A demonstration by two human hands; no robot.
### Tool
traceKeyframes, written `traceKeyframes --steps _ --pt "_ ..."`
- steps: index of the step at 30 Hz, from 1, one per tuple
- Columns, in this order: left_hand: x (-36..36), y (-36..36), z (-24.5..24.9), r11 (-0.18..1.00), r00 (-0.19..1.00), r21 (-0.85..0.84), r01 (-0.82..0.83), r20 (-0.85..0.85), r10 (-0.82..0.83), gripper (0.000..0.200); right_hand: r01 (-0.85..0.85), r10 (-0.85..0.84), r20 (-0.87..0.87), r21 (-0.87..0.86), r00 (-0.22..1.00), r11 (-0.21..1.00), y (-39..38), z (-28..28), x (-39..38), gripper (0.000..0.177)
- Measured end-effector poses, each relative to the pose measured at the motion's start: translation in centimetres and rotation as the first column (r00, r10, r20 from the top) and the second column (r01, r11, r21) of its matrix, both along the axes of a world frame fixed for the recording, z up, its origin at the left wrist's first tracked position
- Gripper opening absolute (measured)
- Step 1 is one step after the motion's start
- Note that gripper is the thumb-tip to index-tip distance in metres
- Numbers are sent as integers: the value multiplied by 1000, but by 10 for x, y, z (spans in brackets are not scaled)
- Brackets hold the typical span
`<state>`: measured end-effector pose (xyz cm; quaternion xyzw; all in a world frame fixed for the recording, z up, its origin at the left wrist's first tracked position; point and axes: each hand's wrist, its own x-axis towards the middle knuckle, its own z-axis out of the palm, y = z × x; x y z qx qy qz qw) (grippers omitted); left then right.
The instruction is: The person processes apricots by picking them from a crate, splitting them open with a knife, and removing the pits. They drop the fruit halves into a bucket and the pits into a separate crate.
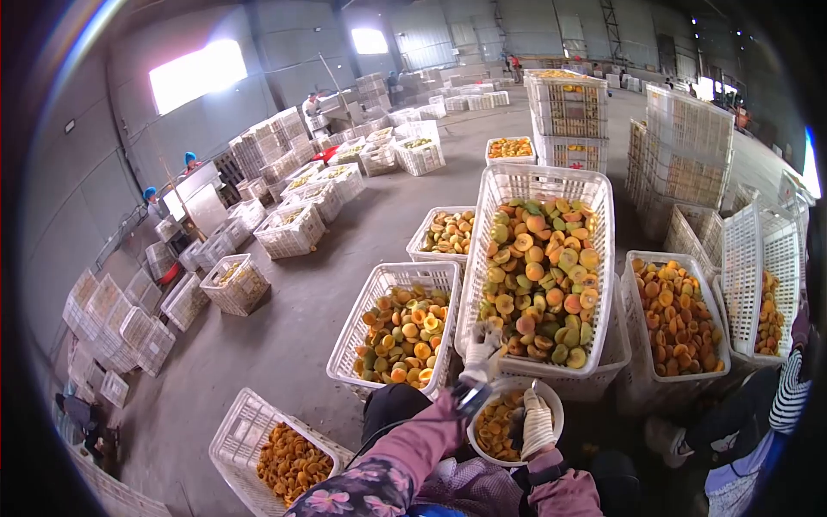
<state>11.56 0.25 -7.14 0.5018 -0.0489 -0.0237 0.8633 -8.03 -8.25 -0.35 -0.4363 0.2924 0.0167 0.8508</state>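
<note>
Fruit (pixel 538 267) fills the large white crate (pixel 551 183) directly ahead. On my head feed, the left grip (pixel 482 346), gloved, is at the crate's near-left corner; the right grip (pixel 537 422) is over the white bucket (pixel 558 409) of fruit halves (pixel 495 429). I cannot tell from here whether either is clenched, released or grasping a piece.

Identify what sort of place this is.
Likely a fruit-processing shed or warehouse: a plastic crate full of fruit, some cut open, stands right in front of the wearer; tall crate stacks rise behind, and high grey walls enclose the wide floor.
</note>
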Motion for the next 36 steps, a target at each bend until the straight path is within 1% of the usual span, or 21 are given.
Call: traceKeyframes --steps 1,2,3,4,5,6,7,8,10,11,15,17,22,25,27,28,29,30,32,34,36 --pt "-19 3 3 993 993 3 115 10 -116 24 40 -33 90 -76 995 996 6 4 1 20" --pt "-46 6 14 973 973 7 229 16 -229 17 -40 47 58 -126 997 991 6 12 -5 21" --pt "-63 5 35 953 907 -203 223 -315 -280 15 51 58 239 -424 969 904 10 -18 7 25" --pt "-62 10 15 857 831 -388 339 -303 -466 13 184 116 383 -659 916 729 14 -51 12 32" --pt "-84 9 22 923 923 -121 365 -80 -375 14 40 176 242 -684 954 728 14 -42 3 42" --pt "-102 5 35 941 928 137 310 174 -331 17 -114 239 91 -684 967 721 13 -27 1 53" --pt "-99 7 22 918 917 -104 382 -77 -390 21 -102 235 77 -744 969 660 14 -28 -2 54" --pt "-95 9 10 866 828 -343 362 -308 -468 26 -92 235 63 -800 970 593 16 -30 -5 54" --pt "-118 12 71 936 861 -227 269 -379 -340 34 -205 275 -57 -812 960 547 18 -12 -6 52" --pt "-120 14 74 951 865 -183 251 -398 -305 37 -251 307 -115 -855 945 454 17 -2 -8 47" --pt "-118 16 67 953 894 -135 273 -330 -303 41 -195 347 -24 -861 938 469 19 -11 -8 44" --pt "-122 13 68 969 938 -14 248 -246 -243 44 -210 291 -56 -821 955 531 19 -4 -9 44" --pt "-122 11 66 979 957 13 203 -214 -196 45 -239 287 -75 -770 955 591 24 -23 -4 44" --pt "-123 10 70 982 977 46 181 -122 -175 45 -137 245 46 -724 968 677 34 -46 0 43" --pt "-122 11 70 976 972 12 218 -92 -216 42 3 146 314 -431 938 903 40 -45 3 38" --pt "-123 12 71 976 972 14 219 -95 -217 42 4 144 312 -429 939 903 35 -46 -1 38" --pt "-122 13 72 970 969 53 236 -87 -231 40 -238 269 179 -177 946 955 22 -9 -7 37" --pt "-123 14 73 963 966 92 253 -79 -246 38 -427 419 84 116 904 897 14 17 -14 36" --pt "-123 15 76 945 956 145 293 -73 -286 36 -393 388 57 140 920 909 14 25 -19 34" --pt "-125 15 78 901 933 244 360 -66 -355 33 -439 429 95 241 898 866 13 18 -22 35" --pt "-127 10 85 913 943 249 324 -4 -334 34 -397 384 103 205 918 895 22 12 -21 35"
